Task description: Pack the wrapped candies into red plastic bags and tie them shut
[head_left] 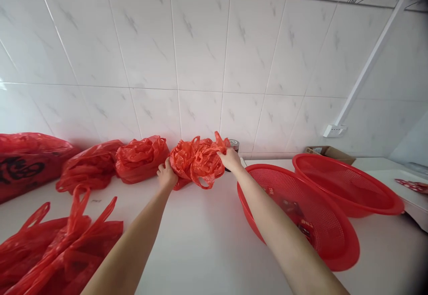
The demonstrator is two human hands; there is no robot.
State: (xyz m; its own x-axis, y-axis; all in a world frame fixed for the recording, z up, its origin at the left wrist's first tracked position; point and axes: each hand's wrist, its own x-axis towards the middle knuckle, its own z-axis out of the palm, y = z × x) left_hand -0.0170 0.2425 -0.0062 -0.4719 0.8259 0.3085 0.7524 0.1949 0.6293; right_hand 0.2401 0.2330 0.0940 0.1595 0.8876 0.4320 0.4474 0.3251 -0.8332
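A crumpled bundle of red plastic bags (202, 159) is between my two hands near the tiled wall. My left hand (167, 176) is closed on the left edge of the bundle, its fingertips partly hidden behind the plastic. With closed fingers, my right hand (230, 159) grips the right side, where a bag handle sticks up. To the left of my left hand lies another red bag bundle (142, 159), with a darker red bag (88, 165) beyond it. A dark round container (234, 144) shows partly behind my right hand.
Right of my hands, a red perforated basket (329, 237) holds several small dark-red packets. Beside it stands a second red basket (347, 183), with a cardboard box (337, 154) behind. Red bags with loop handles (63, 250) lie front left; a large printed red bag (30, 165) sits far left.
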